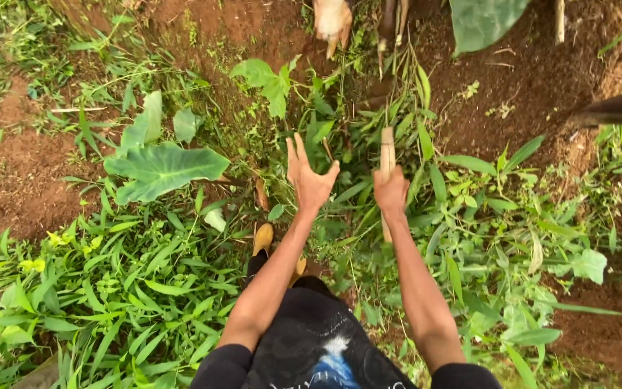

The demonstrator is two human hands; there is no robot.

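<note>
Just weeds [368, 151] around the stick [387, 155].

A pale, matt wooden handle [387, 162] is gripped above crumbly red-brown soil [23, 173]; a broad leaf [163, 169] is seen smooth, waxy.

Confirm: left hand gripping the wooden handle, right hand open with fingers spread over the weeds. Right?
Sides are swapped. The head view shows the right hand gripping the wooden handle, while the left hand is open, fingers spread over the weeds.
</note>
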